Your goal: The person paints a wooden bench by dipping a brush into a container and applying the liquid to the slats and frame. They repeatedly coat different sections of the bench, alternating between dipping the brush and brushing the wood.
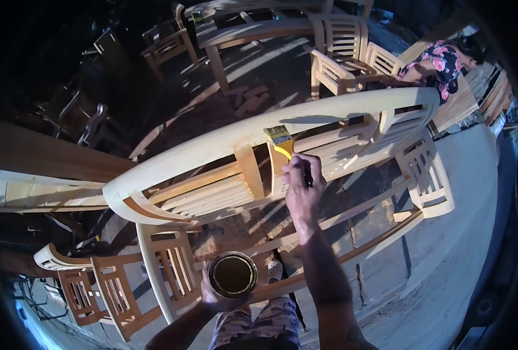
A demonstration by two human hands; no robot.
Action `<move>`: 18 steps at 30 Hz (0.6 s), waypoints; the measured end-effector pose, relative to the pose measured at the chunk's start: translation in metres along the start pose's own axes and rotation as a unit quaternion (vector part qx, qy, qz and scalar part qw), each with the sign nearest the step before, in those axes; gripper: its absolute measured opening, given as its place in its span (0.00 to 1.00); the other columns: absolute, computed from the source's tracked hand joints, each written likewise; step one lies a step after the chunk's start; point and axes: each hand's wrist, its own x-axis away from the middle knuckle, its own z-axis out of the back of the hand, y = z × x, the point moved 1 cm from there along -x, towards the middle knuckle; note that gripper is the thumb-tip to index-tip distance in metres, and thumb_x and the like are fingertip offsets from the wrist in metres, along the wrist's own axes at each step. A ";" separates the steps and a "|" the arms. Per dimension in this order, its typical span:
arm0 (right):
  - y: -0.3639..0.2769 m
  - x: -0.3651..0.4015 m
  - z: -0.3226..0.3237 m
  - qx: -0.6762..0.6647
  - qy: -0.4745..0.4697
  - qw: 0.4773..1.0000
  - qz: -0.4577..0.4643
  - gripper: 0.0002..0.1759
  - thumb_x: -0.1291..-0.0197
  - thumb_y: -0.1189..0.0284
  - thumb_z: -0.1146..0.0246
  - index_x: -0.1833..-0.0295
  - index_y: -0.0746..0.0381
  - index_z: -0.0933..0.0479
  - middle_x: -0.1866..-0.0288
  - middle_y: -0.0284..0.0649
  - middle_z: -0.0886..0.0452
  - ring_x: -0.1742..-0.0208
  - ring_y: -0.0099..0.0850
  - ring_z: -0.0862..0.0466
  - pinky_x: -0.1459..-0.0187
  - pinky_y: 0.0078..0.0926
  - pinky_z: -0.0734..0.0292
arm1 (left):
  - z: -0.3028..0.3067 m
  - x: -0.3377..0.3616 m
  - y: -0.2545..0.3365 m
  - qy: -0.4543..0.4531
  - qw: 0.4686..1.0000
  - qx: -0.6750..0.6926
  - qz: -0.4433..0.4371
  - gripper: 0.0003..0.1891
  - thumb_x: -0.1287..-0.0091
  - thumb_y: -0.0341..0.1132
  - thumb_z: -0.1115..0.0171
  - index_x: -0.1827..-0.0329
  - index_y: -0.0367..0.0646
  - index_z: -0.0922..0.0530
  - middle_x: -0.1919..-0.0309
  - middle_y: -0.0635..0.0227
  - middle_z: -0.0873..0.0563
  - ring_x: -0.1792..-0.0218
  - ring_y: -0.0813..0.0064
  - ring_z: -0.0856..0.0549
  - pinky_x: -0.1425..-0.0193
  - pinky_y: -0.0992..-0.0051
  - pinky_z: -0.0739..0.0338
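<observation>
Right hand (304, 184) closed, fingers curled in a firm pinch round the yellow handle of a paintbrush (280, 139), bristles pointing away from me. They sit over the lower edge of the curved top rail (206, 140), near its middle; whether they touch the wood, I cannot tell. Left hand (212, 296) partly closed round an open can (234, 274), held near, roughly upright, dark liquid inside. The bench (410, 124) the rail belongs to lies across the scene in front of me, seemingly tipped with its back toward me. A middle slat (248, 172), left of the brush, shows more orange than the pale rail; perhaps coated. I judge the step in hand to be brushing finish onto the backrest; the next move calls for a light, even stroke along the grain, can kept level. Near left, a wooden chair (116, 286). Far right, an armchair (337, 70) and a person (436, 67) in flowered clothing, bent over. Far middle, a long table (259, 32).
</observation>
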 end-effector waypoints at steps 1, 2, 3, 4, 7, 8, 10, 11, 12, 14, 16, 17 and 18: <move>0.004 0.004 0.003 -0.013 0.006 1.000 -0.003 0.09 0.20 0.69 0.36 0.45 0.64 0.20 0.64 0.39 0.12 0.69 0.22 0.14 0.65 0.21 0.16 | 0.002 -0.001 0.004 0.007 1.000 -0.006 0.001 0.47 0.53 0.48 0.09 0.30 0.43 0.23 0.41 0.60 0.11 0.40 0.63 0.11 0.30 0.59 0.19; 0.012 0.007 0.006 -0.026 0.012 1.000 -0.006 0.10 0.20 0.68 0.36 0.44 0.64 0.20 0.64 0.39 0.11 0.68 0.23 0.13 0.64 0.21 0.15 | 0.004 -0.003 0.009 0.014 1.000 -0.013 -0.001 0.46 0.54 0.48 0.09 0.30 0.44 0.22 0.42 0.60 0.11 0.40 0.63 0.10 0.30 0.59 0.18; 0.035 0.011 0.013 -0.011 -0.001 1.000 0.002 0.10 0.19 0.68 0.37 0.43 0.64 0.20 0.63 0.39 0.11 0.68 0.23 0.13 0.65 0.21 0.16 | 0.006 -0.005 0.011 0.020 0.999 -0.026 -0.005 0.47 0.54 0.49 0.09 0.30 0.44 0.23 0.41 0.59 0.11 0.40 0.63 0.11 0.30 0.59 0.19; 0.068 0.019 0.018 -0.036 0.007 0.999 0.016 0.10 0.20 0.69 0.37 0.44 0.64 0.20 0.64 0.39 0.12 0.69 0.23 0.15 0.65 0.23 0.17 | 0.005 -0.002 0.005 0.007 1.000 -0.014 0.008 0.47 0.54 0.49 0.09 0.30 0.44 0.23 0.41 0.59 0.11 0.39 0.63 0.11 0.30 0.59 0.19; 0.147 0.038 0.027 -0.102 0.035 0.994 0.020 0.08 0.21 0.70 0.37 0.47 0.64 0.21 0.68 0.38 0.15 0.73 0.23 0.19 0.66 0.24 0.20 | 0.001 -0.002 -0.014 -0.012 0.999 -0.013 0.034 0.48 0.54 0.51 0.09 0.30 0.44 0.23 0.39 0.59 0.12 0.38 0.63 0.12 0.30 0.58 0.20; 0.162 0.048 0.033 -0.114 0.044 0.992 -0.011 0.06 0.22 0.72 0.38 0.48 0.63 0.21 0.68 0.37 0.16 0.75 0.22 0.20 0.67 0.21 0.21 | 0.001 0.000 -0.012 -0.008 0.998 -0.037 0.041 0.48 0.54 0.52 0.10 0.30 0.44 0.23 0.39 0.60 0.12 0.37 0.63 0.12 0.29 0.57 0.21; 0.198 0.067 0.050 -0.130 0.066 0.982 -0.117 0.04 0.23 0.73 0.38 0.50 0.62 0.21 0.69 0.35 0.18 0.77 0.21 0.22 0.69 0.20 0.22 | 0.003 0.002 -0.008 -0.014 0.998 -0.044 0.048 0.47 0.54 0.53 0.10 0.30 0.44 0.23 0.39 0.60 0.12 0.37 0.62 0.13 0.28 0.56 0.22; 0.225 0.073 0.059 -0.136 0.071 0.970 -0.189 0.04 0.23 0.73 0.37 0.51 0.62 0.21 0.70 0.35 0.19 0.77 0.21 0.23 0.68 0.20 0.22 | 0.004 0.000 -0.008 -0.019 0.998 -0.027 0.048 0.47 0.54 0.53 0.11 0.30 0.44 0.23 0.39 0.60 0.12 0.37 0.62 0.13 0.28 0.56 0.23; 0.244 0.079 0.067 -0.140 0.076 0.952 -0.262 0.03 0.24 0.73 0.37 0.52 0.62 0.21 0.71 0.35 0.19 0.77 0.20 0.23 0.68 0.21 0.22 | 0.005 0.001 -0.008 -0.024 0.998 -0.028 0.052 0.47 0.54 0.54 0.11 0.30 0.44 0.23 0.40 0.60 0.12 0.36 0.61 0.13 0.27 0.56 0.23; 0.233 0.074 0.062 -0.077 0.064 0.961 -0.258 0.06 0.24 0.70 0.36 0.51 0.62 0.21 0.70 0.37 0.18 0.73 0.23 0.19 0.67 0.25 0.20 | 0.007 0.001 -0.007 -0.036 0.997 -0.028 0.058 0.48 0.54 0.54 0.11 0.30 0.44 0.23 0.40 0.60 0.13 0.36 0.59 0.14 0.26 0.55 0.24; 0.190 0.045 0.041 -0.003 0.055 0.974 -0.219 0.08 0.24 0.69 0.36 0.51 0.62 0.21 0.70 0.38 0.17 0.72 0.25 0.17 0.67 0.27 0.20 | 0.010 0.000 -0.001 -0.037 0.997 -0.036 0.059 0.49 0.54 0.54 0.10 0.30 0.43 0.24 0.40 0.59 0.13 0.36 0.59 0.14 0.26 0.55 0.24; 0.175 0.028 0.031 0.109 0.053 0.983 -0.139 0.09 0.25 0.67 0.35 0.53 0.63 0.20 0.71 0.40 0.16 0.71 0.28 0.16 0.65 0.31 0.21 | 0.011 0.000 0.001 -0.035 0.997 -0.040 0.055 0.50 0.55 0.54 0.10 0.29 0.43 0.25 0.39 0.59 0.14 0.36 0.58 0.14 0.27 0.55 0.24; 0.146 0.011 0.016 0.080 0.076 0.984 -0.137 0.10 0.25 0.67 0.34 0.56 0.63 0.19 0.72 0.40 0.15 0.70 0.30 0.16 0.64 0.32 0.21 | 0.010 0.000 0.001 -0.026 0.998 -0.048 0.044 0.51 0.55 0.54 0.10 0.29 0.42 0.26 0.39 0.58 0.14 0.36 0.58 0.14 0.27 0.55 0.24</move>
